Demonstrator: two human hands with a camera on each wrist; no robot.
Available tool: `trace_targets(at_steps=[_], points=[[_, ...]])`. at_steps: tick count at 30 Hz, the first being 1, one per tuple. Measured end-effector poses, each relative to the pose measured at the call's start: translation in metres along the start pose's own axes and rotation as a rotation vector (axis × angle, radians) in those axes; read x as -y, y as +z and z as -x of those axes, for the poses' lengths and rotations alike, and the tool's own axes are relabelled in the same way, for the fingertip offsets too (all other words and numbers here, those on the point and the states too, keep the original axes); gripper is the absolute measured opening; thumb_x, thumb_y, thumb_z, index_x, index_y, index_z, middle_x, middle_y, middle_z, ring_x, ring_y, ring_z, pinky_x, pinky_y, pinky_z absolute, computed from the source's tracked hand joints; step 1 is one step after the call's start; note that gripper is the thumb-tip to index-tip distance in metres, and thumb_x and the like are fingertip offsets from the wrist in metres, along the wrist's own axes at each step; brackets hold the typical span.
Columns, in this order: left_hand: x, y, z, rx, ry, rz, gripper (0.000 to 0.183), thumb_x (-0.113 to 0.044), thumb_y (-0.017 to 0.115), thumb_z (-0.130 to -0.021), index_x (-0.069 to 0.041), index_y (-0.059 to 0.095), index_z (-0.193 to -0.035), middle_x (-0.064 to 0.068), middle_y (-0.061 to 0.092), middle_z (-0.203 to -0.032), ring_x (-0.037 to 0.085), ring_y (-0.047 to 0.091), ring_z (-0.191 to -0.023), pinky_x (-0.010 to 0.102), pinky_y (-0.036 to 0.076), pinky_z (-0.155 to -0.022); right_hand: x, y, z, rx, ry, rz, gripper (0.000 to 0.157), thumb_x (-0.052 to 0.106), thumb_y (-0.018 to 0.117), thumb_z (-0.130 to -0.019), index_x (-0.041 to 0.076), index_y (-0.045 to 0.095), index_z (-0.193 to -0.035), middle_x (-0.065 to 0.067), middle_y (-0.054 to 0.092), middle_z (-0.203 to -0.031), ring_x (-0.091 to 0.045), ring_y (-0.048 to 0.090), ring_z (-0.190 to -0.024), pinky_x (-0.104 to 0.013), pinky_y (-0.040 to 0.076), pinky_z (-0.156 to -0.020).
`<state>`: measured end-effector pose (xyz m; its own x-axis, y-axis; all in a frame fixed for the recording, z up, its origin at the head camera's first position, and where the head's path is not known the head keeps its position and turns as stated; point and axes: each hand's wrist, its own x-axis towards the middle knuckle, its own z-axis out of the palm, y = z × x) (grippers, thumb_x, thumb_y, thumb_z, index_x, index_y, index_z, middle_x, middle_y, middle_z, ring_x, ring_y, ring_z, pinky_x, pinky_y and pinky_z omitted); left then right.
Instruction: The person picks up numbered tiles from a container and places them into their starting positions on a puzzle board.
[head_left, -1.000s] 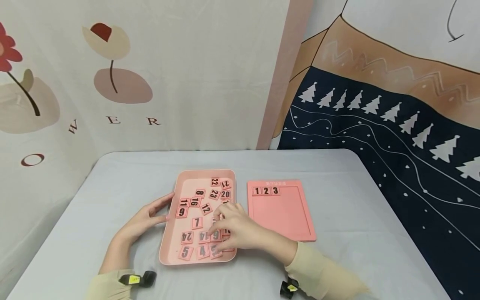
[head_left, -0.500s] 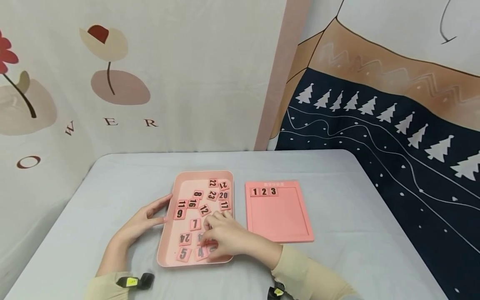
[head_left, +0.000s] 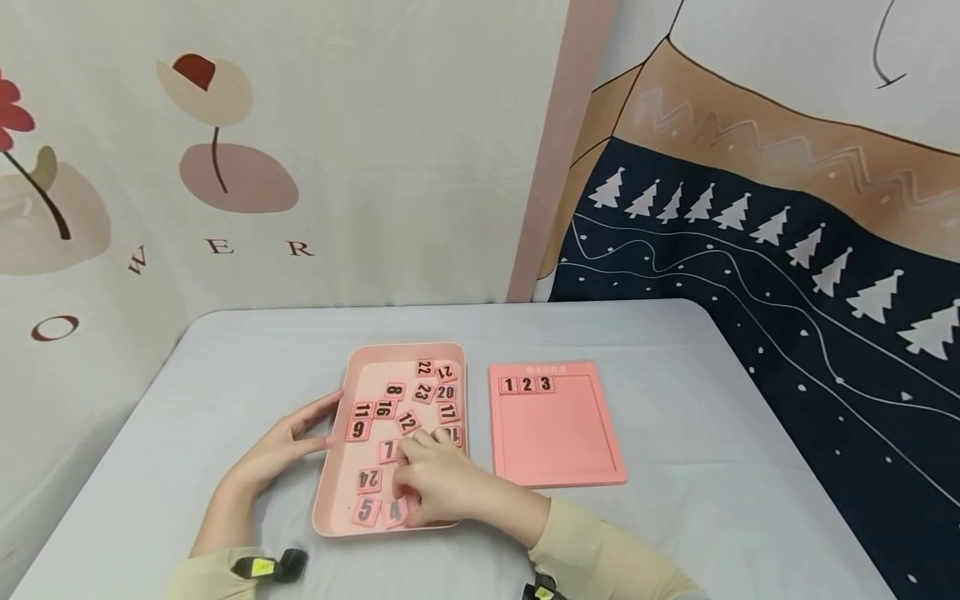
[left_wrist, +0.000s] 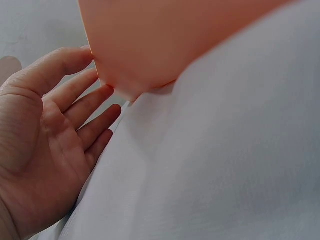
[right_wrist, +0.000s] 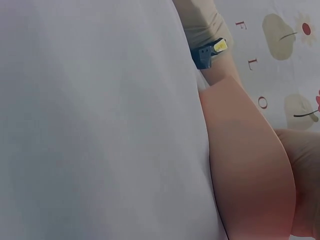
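A pink tray (head_left: 324, 492) on the table holds loose pink number tiles. My left hand (head_left: 273, 450) rests at its left rim, fingers mostly straight. In the left wrist view, the fingertips of that hand (left_wrist: 60, 120) touch the outer wall of the tray (left_wrist: 145, 40). My right hand (head_left: 442, 479) is over the tray's lower right, fingers bent. Its thumb and index tips are right at the number 4 tile (head_left: 395, 513); I cannot tell whether they pinch it. The 5 tile (head_left: 367, 511) and 24 tile (head_left: 369, 480) lie left of it. This hand hides several tiles.
Right of the tray lies a pink board (head_left: 555, 433) with a raised frame. Tiles 1, 2 and 3 (head_left: 546, 384) sit in a row at its top left. A pale cloth (head_left: 712, 467) covers the table, with printed curtains (head_left: 390, 150) behind.
My right hand has moved left and slightly down across the tray, its fingertips reaching the 4 tile. Tiles at the tray's right side have come into view. My left hand stays at the rim.
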<state>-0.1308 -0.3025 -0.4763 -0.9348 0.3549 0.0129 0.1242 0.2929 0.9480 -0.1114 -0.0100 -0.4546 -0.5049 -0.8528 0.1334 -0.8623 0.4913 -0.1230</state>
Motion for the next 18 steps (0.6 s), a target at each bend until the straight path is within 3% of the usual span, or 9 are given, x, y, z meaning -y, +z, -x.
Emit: trace_targets(at_steps=[11, 18], points=[[0.000, 0.001, 0.000, -0.007, -0.011, -0.009, 0.065, -0.011, 0.066, -0.090, -0.008, 0.036, -0.148, 0.015, 0.031, -0.152, -0.001, 0.029, -0.130, 0.007, 0.025, -0.096, -0.003, -0.004, 0.002, -0.014, 0.021, -0.117, 0.030, 0.048, 0.081, -0.063, 0.032, 0.069, -0.085, 0.016, 0.042, -0.093, -0.004, 0.034, -0.090, -0.022, 0.026, -0.078], [0.000, 0.001, 0.000, -0.010, -0.020, -0.014, 0.065, -0.012, 0.066, -0.090, -0.009, 0.036, -0.148, 0.014, 0.031, -0.152, -0.001, 0.029, -0.130, 0.008, 0.025, -0.097, -0.015, -0.023, 0.014, -0.076, 0.048, -0.165, 0.031, 0.040, 0.083, -0.064, 0.029, 0.070, -0.090, 0.013, 0.044, -0.100, -0.004, 0.034, -0.091, -0.023, 0.027, -0.081]])
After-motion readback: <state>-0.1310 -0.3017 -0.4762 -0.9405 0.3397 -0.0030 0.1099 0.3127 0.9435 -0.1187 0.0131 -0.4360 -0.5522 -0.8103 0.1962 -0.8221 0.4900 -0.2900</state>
